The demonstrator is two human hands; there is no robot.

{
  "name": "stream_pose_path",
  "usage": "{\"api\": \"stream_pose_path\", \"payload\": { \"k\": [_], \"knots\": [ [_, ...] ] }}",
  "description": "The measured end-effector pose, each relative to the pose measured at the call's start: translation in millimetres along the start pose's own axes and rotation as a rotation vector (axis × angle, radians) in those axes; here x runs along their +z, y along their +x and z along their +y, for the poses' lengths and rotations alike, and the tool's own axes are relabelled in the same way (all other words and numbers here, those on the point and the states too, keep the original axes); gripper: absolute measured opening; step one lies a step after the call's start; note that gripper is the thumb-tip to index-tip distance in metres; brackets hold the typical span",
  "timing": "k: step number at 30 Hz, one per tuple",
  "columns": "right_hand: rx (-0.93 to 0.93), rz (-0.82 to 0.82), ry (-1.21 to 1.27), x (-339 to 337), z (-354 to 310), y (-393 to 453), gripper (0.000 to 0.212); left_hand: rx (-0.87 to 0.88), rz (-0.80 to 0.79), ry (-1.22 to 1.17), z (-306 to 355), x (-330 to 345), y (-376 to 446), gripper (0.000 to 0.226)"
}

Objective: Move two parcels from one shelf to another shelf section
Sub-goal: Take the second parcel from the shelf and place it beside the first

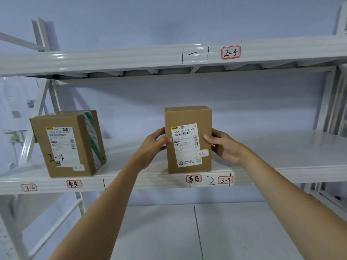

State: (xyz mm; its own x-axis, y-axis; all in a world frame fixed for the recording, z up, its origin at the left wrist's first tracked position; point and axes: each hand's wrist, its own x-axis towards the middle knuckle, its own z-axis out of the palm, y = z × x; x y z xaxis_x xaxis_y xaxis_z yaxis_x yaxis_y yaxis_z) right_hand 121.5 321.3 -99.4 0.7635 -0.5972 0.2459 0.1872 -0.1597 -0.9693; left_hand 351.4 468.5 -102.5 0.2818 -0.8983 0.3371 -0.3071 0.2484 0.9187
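So the person's got both hands on the tall cardboard parcel (188, 139), which is standing upright at the front edge of the middle shelf (281, 166). The left hand (153, 145) is clamped on the box's left side, thumb wrapped round onto the front face and pressing right at the edge of the white shipping label (185, 145); the other fingers go round the side, so I can't really tell how they're spread. The right hand (223, 145) mirrors it on the opposite side, thumb tip lying on the front just beside the label's barcode strip, rest of the fingers hidden behind the box. The box bottom looks like it's touching the shelf, though from this angle it's hard to be sure.

Just below the thumbs, on the shelf's front lip, there's a red-bordered tag reading 3-3 (225, 180). Well off to the left of the left-hand fingers sits a second parcel (67, 145), squatter, with green-striped tape down its side and "2-4" scrawled on its label. Above the fingers, the upper shelf beam (131, 57) carries a 2-3 tag (230, 52).
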Motion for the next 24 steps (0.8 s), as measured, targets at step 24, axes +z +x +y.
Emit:
{"api": "stream_pose_path", "payload": {
  "k": [24],
  "knots": [
    [0.185, -0.011, -0.039, -1.7, -15.7, -7.2, 0.079, -0.140, -0.203, 0.178, 14.1, -25.0, -3.2, 0.066]
  ]
}}
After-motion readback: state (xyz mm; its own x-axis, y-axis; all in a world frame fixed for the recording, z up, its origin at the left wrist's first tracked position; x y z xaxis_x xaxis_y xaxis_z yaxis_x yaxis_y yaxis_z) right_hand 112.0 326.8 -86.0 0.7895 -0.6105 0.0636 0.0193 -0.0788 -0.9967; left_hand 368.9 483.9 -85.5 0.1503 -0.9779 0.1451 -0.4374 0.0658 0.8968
